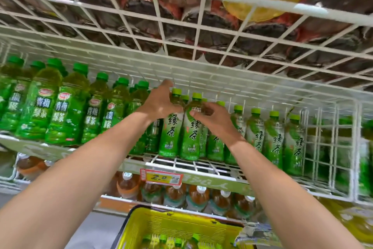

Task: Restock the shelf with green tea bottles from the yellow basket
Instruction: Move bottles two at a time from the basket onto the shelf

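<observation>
Two green tea bottles stand side by side at the front of the white wire shelf [203, 165]. My left hand [161, 103] grips the shoulder of the left green tea bottle [170, 135]. My right hand [212, 119] holds the upper part of the right green tea bottle [191, 139]. More green tea bottles [272, 139] of the same kind line the shelf to the right. The yellow basket [177, 226] sits below, and several green caps [161, 238] show inside it.
Darker green tea bottles of another brand [50, 107] fill the shelf's left half. A wire rack [181, 30] of dark bottles hangs overhead. A yellow price tag [161, 177] clips to the shelf edge, with amber drink bottles [197, 196] below. A wire divider [333, 147] stands at the right.
</observation>
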`<state>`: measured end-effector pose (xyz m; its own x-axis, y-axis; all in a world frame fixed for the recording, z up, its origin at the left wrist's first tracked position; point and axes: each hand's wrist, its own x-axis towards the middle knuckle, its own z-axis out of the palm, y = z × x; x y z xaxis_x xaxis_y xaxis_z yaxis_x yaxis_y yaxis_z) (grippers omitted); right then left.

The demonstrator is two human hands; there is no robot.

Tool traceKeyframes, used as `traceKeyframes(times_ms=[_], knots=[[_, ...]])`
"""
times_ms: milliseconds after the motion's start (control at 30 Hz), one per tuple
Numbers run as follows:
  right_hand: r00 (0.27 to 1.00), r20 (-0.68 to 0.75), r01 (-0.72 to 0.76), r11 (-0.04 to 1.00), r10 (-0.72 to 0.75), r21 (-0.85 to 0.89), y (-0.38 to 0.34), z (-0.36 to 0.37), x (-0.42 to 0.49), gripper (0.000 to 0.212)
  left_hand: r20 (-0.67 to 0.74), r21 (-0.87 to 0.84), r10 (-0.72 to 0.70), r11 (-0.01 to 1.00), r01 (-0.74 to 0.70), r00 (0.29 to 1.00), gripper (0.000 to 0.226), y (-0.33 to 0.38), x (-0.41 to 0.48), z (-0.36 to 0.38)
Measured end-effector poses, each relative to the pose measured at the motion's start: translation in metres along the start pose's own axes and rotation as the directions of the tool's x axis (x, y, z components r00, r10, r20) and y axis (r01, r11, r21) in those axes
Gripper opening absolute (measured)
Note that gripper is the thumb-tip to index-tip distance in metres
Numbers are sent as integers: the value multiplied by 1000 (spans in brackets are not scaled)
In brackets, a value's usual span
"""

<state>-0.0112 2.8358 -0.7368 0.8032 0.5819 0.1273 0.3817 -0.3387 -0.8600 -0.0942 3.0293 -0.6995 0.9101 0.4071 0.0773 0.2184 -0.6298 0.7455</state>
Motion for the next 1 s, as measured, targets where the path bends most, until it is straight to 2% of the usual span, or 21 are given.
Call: traceKeyframes(times_ms=[100, 200, 333, 433, 633, 767, 867, 933, 1000], knots=[[998, -19, 51, 997, -53, -66, 4, 4, 8, 48, 28, 51, 1, 999, -2, 1000, 74, 1, 7, 0], [997, -59, 51, 992, -58, -114, 5, 7, 14, 50, 49, 66, -26, 998, 23, 998, 77, 3, 10, 3], [995, -74, 51, 991, -61, -123, 5, 9, 16, 47, 89, 46, -51, 998, 47, 995, 55, -1, 16, 3], [997, -66, 30, 991, -39, -129, 3, 8, 17, 41, 113, 51, -66, 997, 61, 991, 49, -5, 21, 3], [998, -66, -6, 994, -1, -112, 5, 10, 19, 57, 105, 54, -43, 998, 37, 994, 60, -8, 21, 5], [999, -48, -26, 991, 20, -130, -1, 8, 18, 44, 94, 63, -67, 996, 62, 993, 59, -4, 22, 7], [1000, -24, -22, 973, 17, -231, -9, 5, 16, 21, 96, 96, -67, 994, 58, 993, 56, 0, 19, 7], [999, -24, -35, 958, 29, -286, -17, 1, 17, 29, 87, 126, -55, 991, 44, 995, 52, 5, 14, 1], [999, -7, -41, 935, 41, -351, -25, -5, 15, 47, 86, 178, -54, 983, 38, 995, 52, 9, 7, -7]])
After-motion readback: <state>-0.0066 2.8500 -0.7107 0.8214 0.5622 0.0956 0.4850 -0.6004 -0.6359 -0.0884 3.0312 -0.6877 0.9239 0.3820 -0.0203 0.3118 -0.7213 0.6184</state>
